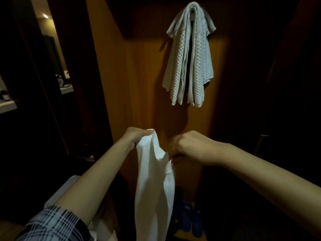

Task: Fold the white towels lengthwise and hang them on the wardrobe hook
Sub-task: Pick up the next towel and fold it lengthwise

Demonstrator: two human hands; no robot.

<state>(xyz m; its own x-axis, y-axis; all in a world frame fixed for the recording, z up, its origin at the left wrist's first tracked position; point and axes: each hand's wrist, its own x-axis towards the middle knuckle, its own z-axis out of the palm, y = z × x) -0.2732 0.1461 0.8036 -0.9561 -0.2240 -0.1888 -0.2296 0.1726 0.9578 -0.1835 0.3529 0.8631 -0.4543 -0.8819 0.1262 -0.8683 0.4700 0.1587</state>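
Observation:
A plain white towel [152, 185] hangs down between my arms in a long loose drape. My left hand [137, 136] grips its top corner at the upper left. My right hand [187, 145] is curled into a fist and pinches the towel's other edge just below its knuckles. High on the wooden wardrobe panel [139, 75], several folded white waffle-textured towels [189, 56] hang over a hook, which they hide.
A pair of blue slippers [189, 221] lies on the wardrobe floor under the towel. A white surface [59, 193] sits low at the left beside my forearm. Left of the panel is a dark doorway to a lit room. A dark door with a handle [264, 136] stands at the right.

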